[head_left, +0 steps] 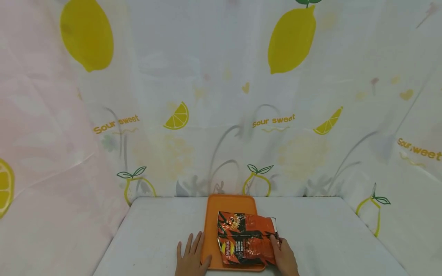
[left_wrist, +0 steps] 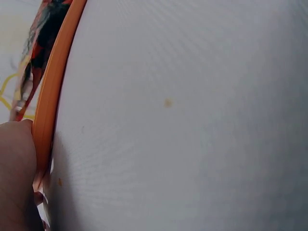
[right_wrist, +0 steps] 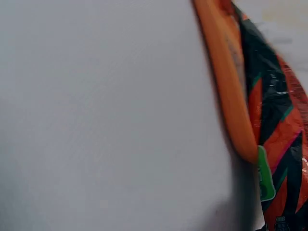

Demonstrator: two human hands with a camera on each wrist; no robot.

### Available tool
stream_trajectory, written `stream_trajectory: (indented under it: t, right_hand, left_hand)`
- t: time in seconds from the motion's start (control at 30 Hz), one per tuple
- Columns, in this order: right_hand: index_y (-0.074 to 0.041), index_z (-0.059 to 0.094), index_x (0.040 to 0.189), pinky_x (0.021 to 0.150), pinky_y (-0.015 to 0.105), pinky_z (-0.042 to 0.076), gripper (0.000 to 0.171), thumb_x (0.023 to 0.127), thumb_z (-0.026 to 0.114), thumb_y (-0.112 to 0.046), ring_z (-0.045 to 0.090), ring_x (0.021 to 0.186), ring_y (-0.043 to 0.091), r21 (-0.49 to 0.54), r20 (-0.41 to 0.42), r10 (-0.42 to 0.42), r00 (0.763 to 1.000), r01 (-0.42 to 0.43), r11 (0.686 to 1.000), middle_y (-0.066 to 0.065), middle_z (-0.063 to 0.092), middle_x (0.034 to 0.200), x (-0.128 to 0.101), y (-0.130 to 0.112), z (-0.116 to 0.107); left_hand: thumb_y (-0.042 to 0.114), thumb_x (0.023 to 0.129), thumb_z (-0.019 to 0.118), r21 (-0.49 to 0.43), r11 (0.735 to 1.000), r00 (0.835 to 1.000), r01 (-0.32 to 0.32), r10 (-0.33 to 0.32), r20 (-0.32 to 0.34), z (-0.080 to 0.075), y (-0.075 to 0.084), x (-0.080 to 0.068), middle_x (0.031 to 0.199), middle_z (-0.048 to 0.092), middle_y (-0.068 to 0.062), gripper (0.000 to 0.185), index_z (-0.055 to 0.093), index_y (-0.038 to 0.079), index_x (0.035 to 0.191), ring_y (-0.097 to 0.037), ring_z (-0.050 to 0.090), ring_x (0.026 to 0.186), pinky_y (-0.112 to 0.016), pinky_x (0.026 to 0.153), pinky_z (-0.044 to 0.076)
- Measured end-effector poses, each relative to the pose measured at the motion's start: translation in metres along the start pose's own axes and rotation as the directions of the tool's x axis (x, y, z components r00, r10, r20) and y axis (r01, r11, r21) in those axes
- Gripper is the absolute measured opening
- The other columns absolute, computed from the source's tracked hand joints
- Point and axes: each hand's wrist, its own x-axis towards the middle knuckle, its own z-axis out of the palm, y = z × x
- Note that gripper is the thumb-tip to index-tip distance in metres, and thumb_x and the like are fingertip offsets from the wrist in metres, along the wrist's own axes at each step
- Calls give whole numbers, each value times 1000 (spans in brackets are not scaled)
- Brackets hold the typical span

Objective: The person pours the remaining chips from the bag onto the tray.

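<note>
A red and black Lay's chip bag [head_left: 246, 239] lies over an orange tray [head_left: 212, 214], its right end reaching past the tray's side. My right hand [head_left: 286, 257] pinches the bag's right edge, thumb on top and the other fingers partly hidden beneath. Left of the tray, my left hand [head_left: 191, 258] rests with fingers straight and spread, its thumb touching the tray's near left rim. The left wrist view shows this left hand [left_wrist: 17, 168] against the tray's side. In the right wrist view the bag [right_wrist: 284, 139] hangs over the tray's rim [right_wrist: 231, 101]; the right hand is outside that frame.
A white-covered table [head_left: 155, 222] lies under the tray. Behind it and at both sides hangs a pale curtain [head_left: 221, 96] printed with lemons and words. The tray's far end is close to the curtain at the table's back edge.
</note>
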Motion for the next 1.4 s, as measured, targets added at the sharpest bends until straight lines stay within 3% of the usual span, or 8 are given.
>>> stream_trajectory:
  t: [0.17,0.33,0.57,0.8,1.03,1.2,1.27,1.4]
  right_hand:
    - [13,52,116,70,48,55,77,106,36,-61,69,87,35,-9,-31,-37,999,37,999,32,69,104,-2,0,2]
    - [13,50,117,68,46,54,56,101,49,-41,67,84,34,44,-57,1,998,2,999,33,67,102,-3,-5,1]
    - [16,46,116,73,39,50,49,96,49,-29,55,85,32,192,-84,58,995,-41,981,27,59,96,3,-5,1]
    - [17,43,122,88,55,52,56,103,44,-36,60,100,44,267,-96,72,993,-44,963,39,60,111,4,6,2]
    - [15,40,128,74,41,49,74,107,36,-57,57,87,31,317,-67,38,997,-15,948,23,58,91,6,9,0]
    - [14,36,132,93,55,52,82,107,26,-63,55,115,48,421,-7,17,1000,-13,907,40,51,127,5,11,-4]
    - [14,30,139,109,67,41,89,105,21,-67,39,138,54,479,30,14,999,-27,877,42,34,150,6,10,-9]
    - [9,15,153,119,70,29,95,102,20,-71,24,149,54,581,67,11,998,-48,812,37,17,163,9,5,-21]
  left_hand:
    - [56,93,60,1,1000,1000,3,-3,15,-1,0,1,157,52,-7,75,48,13,153,-39,43,148,-70,120,22]
    - [55,93,60,-6,1000,999,5,-5,35,-3,0,1,158,51,-8,75,48,11,153,-40,42,148,-71,121,20]
    - [55,94,59,-6,1000,1000,2,-2,20,-4,1,2,158,50,-8,75,47,12,154,-39,42,148,-69,122,19]
    - [55,95,58,-24,1000,999,2,-1,39,-6,4,1,159,49,-7,74,46,13,154,-39,41,150,-70,122,19]
    - [55,95,58,-7,1000,1000,-3,3,18,-9,5,0,158,50,-7,73,46,13,154,-39,42,148,-69,121,20]
    - [55,96,57,-14,1000,1000,-5,5,11,-9,5,0,159,50,-7,73,46,14,155,-38,41,149,-70,121,19]
    - [55,96,57,-12,1000,1000,-5,5,10,-8,5,0,159,50,-6,73,46,14,155,-38,41,149,-70,121,19]
    - [56,96,57,-7,1000,1000,-1,1,20,-5,3,-1,158,51,-7,73,47,13,154,-38,42,148,-70,120,20]
